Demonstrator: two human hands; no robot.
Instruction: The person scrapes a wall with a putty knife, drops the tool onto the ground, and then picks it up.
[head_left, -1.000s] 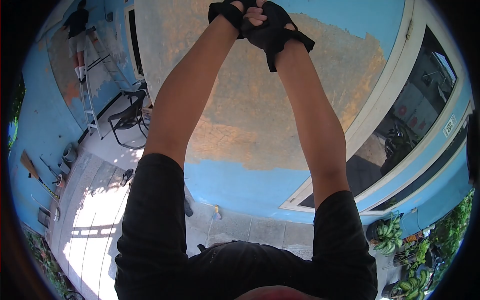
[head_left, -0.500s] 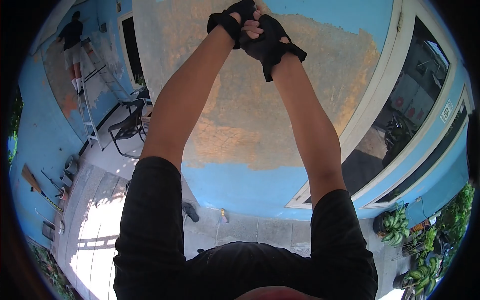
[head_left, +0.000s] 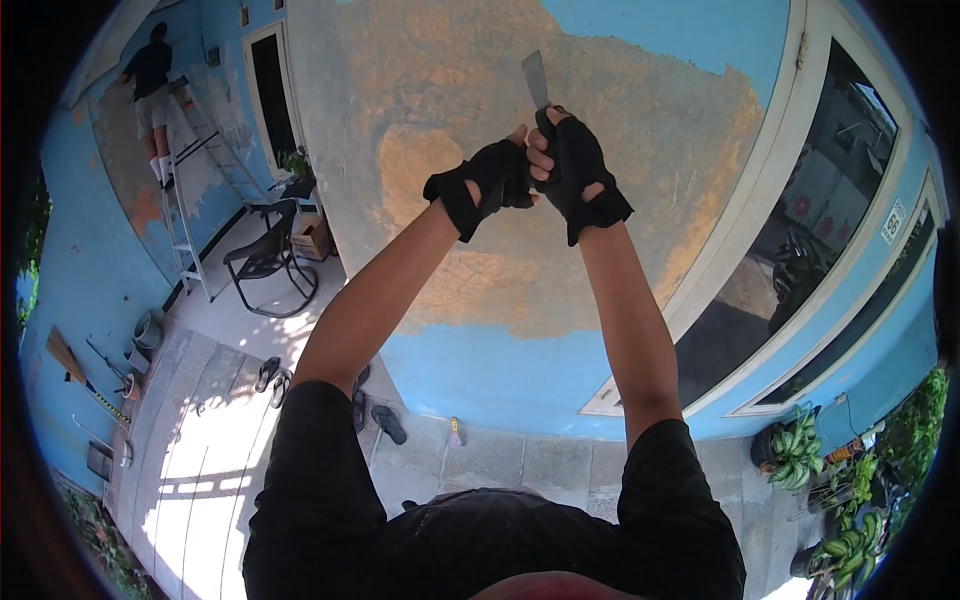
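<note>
My right hand, in a black fingerless glove, is closed round the handle of a putty knife. The knife's grey metal blade points up in front of the wall. My left hand, gloved the same way, is curled against the right one at the lower end of the handle; its grip is partly hidden. Behind both hands is a wall with its blue paint gone over a wide grey and orange patch. Blue paint remains along the patch's edges.
To the right is a white-framed glass window, with potted plants below. At left a person stands on a ladder at another wall. A black chair, sandals and a broom are lower down.
Both hands have come down and back from the upper wall. The putty knife's blade, hidden before, now shows above my right hand. My view has shifted slightly.
</note>
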